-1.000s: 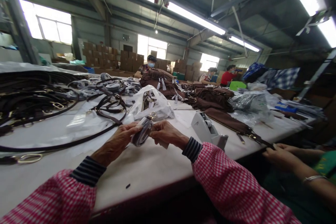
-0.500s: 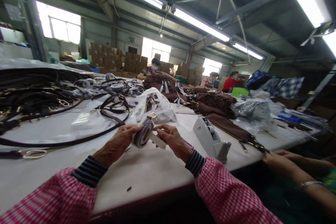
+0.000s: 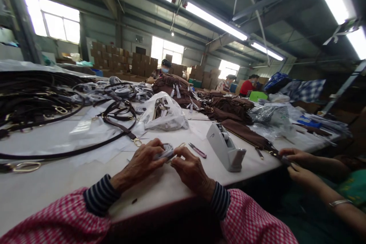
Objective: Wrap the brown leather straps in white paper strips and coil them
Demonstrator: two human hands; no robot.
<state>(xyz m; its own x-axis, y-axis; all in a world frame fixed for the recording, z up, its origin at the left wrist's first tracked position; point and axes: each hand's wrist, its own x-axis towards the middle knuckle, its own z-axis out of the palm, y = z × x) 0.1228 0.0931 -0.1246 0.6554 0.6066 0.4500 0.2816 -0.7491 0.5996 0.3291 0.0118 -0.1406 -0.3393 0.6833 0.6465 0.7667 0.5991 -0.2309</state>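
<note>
- In the head view, the left hand [image 3: 140,164] holds a grey-wrapped bundle [image 3: 164,151], its fingers bent over the left side.
- The right hand [image 3: 194,169] has its thumb and fingers drawn narrow, pinching the bundle's right end; what exactly lies under the fingertips is too small to tell.
- The bundle is between the two hands, over the near part of the white table [image 3: 85,177].
- Just beyond the right hand lie pink-handled thread snips [image 3: 198,150], and right of them stands a grey tape dispenser [image 3: 225,148].
- A translucent plastic bag [image 3: 177,120] with pale strips inside sits behind the hands.
- Left of the bag is a loosely looped dark brown strap [image 3: 118,116]; a gold-toned clasp [image 3: 137,142] lies near the left hand.
- Further back are more grey-wrapped coils [image 3: 122,91] and a heap of brown fabric bags [image 3: 174,87].
- At the right edge, a co-worker's hands [image 3: 297,156] hold a dark strap end beside a flat brown bag [image 3: 247,133].
</note>
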